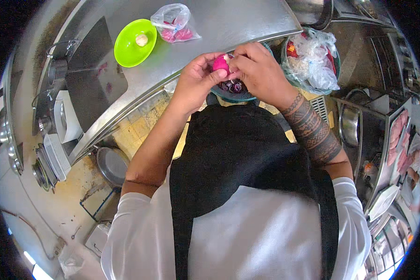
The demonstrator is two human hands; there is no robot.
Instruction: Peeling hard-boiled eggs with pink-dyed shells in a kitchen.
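A magenta-shelled egg [221, 64] is held between both hands, with a pale patch showing at its top. My left hand [197, 79] grips it from the left, thumb across its lower side. My right hand [258, 70] closes on its right side, fingertips pinching at the shell. Directly below is a teal tub [235, 99] with dark purple scraps inside, partly hidden by the hands. Up on the steel counter, a lime-green bowl [126, 52] holds a whitish peeled egg [142, 40]. Touching that bowl is a clear plastic bag [176, 22] with magenta pieces in it.
The steel counter [238, 23] has its front edge just beyond my hands. At right, a bin [319, 88] is piled with crumpled plastic and scraps. A sink basin [91, 79] lies left. A round pan [112, 165] is low on the left, and a tray of meat [396, 137] stands far right.
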